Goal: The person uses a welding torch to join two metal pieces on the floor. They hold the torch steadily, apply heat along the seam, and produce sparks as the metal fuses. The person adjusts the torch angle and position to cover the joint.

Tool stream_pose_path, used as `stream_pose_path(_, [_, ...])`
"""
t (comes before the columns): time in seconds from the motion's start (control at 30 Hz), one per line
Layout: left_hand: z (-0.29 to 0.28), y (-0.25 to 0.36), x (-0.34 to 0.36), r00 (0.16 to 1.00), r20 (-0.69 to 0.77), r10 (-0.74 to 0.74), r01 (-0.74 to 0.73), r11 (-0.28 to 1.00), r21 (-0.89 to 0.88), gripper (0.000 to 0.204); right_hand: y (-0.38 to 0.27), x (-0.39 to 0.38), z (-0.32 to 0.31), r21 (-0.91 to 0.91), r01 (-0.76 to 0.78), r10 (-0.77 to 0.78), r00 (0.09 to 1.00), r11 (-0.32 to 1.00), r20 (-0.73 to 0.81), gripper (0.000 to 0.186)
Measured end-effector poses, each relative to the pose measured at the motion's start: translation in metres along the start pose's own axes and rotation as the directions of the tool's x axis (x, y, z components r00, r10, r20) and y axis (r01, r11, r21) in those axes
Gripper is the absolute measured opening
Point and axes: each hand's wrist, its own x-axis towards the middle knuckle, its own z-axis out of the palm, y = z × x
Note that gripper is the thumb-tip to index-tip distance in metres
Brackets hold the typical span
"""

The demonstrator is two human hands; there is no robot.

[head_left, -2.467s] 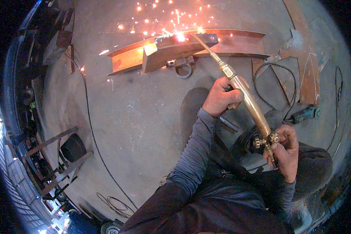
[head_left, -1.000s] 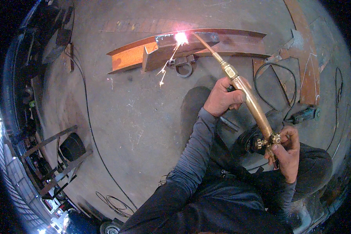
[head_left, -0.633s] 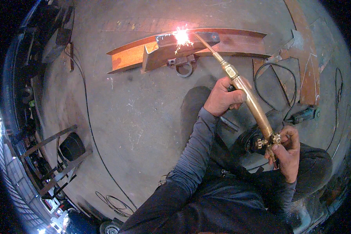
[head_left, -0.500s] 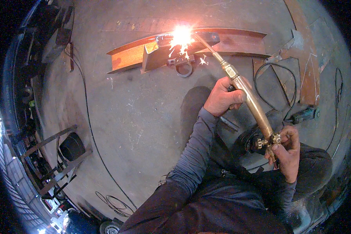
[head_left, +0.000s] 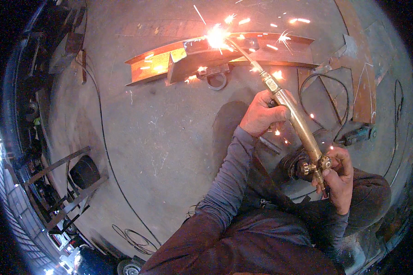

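Note:
A brass gas torch (head_left: 298,121) runs slantwise between my two hands, its thin tip pointing up and to the left. My left hand (head_left: 265,113) wraps round the front of its barrel. Farther back, my right hand (head_left: 338,178) grips the rear end beside the valve knobs (head_left: 325,162). A bright white glow with flying sparks burns at the tip and hides the exact spot beneath it. It sits at the upper edge of a steel piece (head_left: 181,68) lying against a rusty steel beam (head_left: 284,49) on the floor.
A metal ring with a block (head_left: 216,80) lies just below the beam. At right are an angle grinder (head_left: 360,136), a looped black hose (head_left: 303,91) and rusty steel plates (head_left: 365,91). A cable (head_left: 106,151) crosses the floor at left, near a steel frame (head_left: 73,201).
The glow at the torch tip has shifted slightly to the right and up. Sparks now scatter more widely, some reaching near my hands. Both hands keep their hold with little movement.

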Motion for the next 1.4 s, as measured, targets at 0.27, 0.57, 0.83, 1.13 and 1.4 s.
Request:
stream_pose_path(0.27, [-0.0042,-0.0021,-0.0008,0.999,0.024,-0.028,0.027,0.999,0.018,0.049,-0.0003,0.0006,-0.0011,0.006,-0.009,0.009,1.0,1.0,0.011,0.038])
stream_pose_path(0.57, [-0.0014,0.0026,-0.0021,0.999,0.014,-0.043,0.042,0.997,0.062,0.044,0.0024,0.0002,-0.0026,0.025,-0.004,0.003,1.0,1.0,0.013,0.038])
stream_pose_path(0.83, [-0.0008,0.0009,-0.0014,0.999,-0.017,-0.043,0.044,0.997,0.067,0.041,0.0009,-0.0004,0.0004,0.025,-0.004,0.004,1.0,1.0,-0.014,0.036])
stream_pose_path(1.13, [-0.0025,0.0003,-0.0031,0.998,-0.008,-0.068,0.069,0.996,0.051,0.043,0.0015,-0.0016,-0.0004,0.019,-0.012,0.013,1.0,1.0,-0.024,0.036])
stream_pose_path(1.4, [-0.001,0.0009,-0.0033,0.998,-0.023,-0.055,0.056,0.996,0.068,0.043,0.0018,-0.001,-0.0017,0.01,-0.01,0.01,1.0,1.0,-0.011,0.035])
